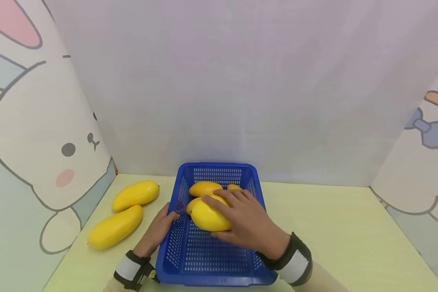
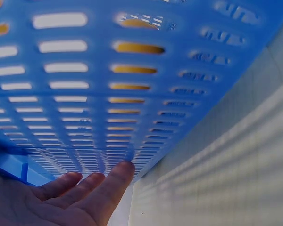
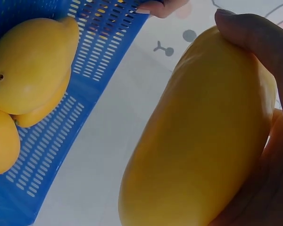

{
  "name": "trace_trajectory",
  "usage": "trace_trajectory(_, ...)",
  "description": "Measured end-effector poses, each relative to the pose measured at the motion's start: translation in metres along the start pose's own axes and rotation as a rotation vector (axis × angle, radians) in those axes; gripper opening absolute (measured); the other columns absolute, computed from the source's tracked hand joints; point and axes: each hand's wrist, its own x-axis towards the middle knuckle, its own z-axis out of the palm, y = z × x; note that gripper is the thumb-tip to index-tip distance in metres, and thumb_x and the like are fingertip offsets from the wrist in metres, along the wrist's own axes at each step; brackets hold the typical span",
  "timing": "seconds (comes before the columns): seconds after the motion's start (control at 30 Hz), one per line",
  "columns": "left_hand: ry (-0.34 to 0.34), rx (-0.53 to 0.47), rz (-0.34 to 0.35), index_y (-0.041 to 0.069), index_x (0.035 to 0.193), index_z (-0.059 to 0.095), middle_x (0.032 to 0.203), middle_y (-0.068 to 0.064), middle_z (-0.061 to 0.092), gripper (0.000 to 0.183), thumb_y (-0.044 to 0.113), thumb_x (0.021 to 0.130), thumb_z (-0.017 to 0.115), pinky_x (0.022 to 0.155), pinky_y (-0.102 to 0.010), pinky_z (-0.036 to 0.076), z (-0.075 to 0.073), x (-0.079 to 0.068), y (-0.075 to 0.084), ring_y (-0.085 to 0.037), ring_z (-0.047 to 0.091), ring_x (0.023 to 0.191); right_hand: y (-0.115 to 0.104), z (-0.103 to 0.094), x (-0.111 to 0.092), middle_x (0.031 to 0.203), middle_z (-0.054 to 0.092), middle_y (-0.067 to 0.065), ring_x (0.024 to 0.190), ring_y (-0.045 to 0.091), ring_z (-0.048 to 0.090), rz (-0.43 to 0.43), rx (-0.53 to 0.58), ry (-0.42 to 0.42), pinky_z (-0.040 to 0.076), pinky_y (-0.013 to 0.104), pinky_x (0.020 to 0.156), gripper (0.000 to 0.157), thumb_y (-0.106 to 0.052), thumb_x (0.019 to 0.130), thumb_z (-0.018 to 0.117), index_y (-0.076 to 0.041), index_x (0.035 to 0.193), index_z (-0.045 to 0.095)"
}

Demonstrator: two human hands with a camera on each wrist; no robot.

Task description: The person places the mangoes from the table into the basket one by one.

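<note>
My right hand grips a large yellow mango above the blue plastic basket, thumb on one side and fingers on the other. In the right wrist view this held mango fills the middle, apart from the basket wall. My left hand holds the basket's left rim: its thumb lies over the edge, while the other fingers extend along the slotted outer wall. Inside, toward the back, lie a mango and others partly hidden by my right hand and its mango.
Two more mangoes, one farther back and one nearer, lie on the pale yellow table left of the basket. A plain light backdrop rises behind, with cartoon-printed panels at both sides.
</note>
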Motion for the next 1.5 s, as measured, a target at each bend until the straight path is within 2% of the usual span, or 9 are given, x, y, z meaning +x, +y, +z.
trace_trajectory(0.23,-0.009,-0.028,-0.007,0.003,0.152,0.034,0.125,-0.022,0.057,0.054,0.009,0.099,0.042,0.076,-0.046,0.058,0.0,0.0,-0.001,-0.031,0.063,0.091,0.0,0.008,0.003,0.139,0.057,0.007,0.123,0.03,0.054,-0.012,0.002,-0.056,0.038,0.052,0.109,0.092,-0.054,0.076,0.084,-0.029,0.154,0.041)
trace_trajectory(0.5,-0.003,-0.014,-0.002,0.003,0.153,0.033,0.134,-0.022,0.053,0.055,0.01,0.099,0.043,0.081,-0.048,0.057,-0.001,0.0,0.001,-0.032,0.062,0.096,-0.002,0.017,0.006,0.139,0.056,0.005,0.123,0.028,0.054,-0.028,0.01,-0.126,0.043,0.05,0.104,0.09,-0.055,0.078,0.082,-0.031,0.154,0.04)
trace_trajectory(0.77,-0.009,-0.008,0.015,0.004,0.154,0.033,0.141,-0.021,0.05,0.055,0.011,0.1,0.043,0.085,-0.048,0.056,-0.001,-0.001,0.003,-0.031,0.061,0.101,-0.003,0.022,0.011,0.138,0.057,0.003,0.125,0.023,0.052,-0.052,0.014,-0.154,0.044,0.045,0.101,0.09,-0.054,0.078,0.083,-0.032,0.154,0.04)
trace_trajectory(1.1,-0.01,-0.009,-0.004,0.006,0.155,0.033,0.143,-0.021,0.05,0.055,0.012,0.1,0.042,0.083,-0.047,0.057,-0.001,-0.002,0.002,-0.03,0.062,0.101,-0.005,0.029,0.014,0.143,0.055,0.002,0.127,0.024,0.051,-0.06,0.012,-0.23,0.042,0.048,0.105,0.094,-0.057,0.079,0.08,-0.036,0.158,0.033)
trace_trajectory(1.33,-0.007,0.016,-0.001,0.006,0.155,0.032,0.147,-0.021,0.047,0.056,0.014,0.101,0.042,0.085,-0.047,0.056,-0.001,-0.001,0.0,-0.03,0.06,0.106,-0.006,0.031,0.018,0.144,0.055,0.003,0.128,0.024,0.051,-0.084,0.002,-0.228,0.041,0.049,0.105,0.093,-0.056,0.079,0.081,-0.035,0.157,0.034)
trace_trajectory(1.5,-0.008,0.005,0.009,0.007,0.154,0.034,0.145,-0.02,0.049,0.054,0.014,0.101,0.043,0.08,-0.045,0.057,-0.002,0.0,-0.001,-0.03,0.061,0.103,-0.007,0.033,0.023,0.143,0.055,0.004,0.128,0.025,0.052,-0.11,-0.006,-0.234,0.042,0.048,0.104,0.092,-0.056,0.08,0.079,-0.034,0.157,0.035)
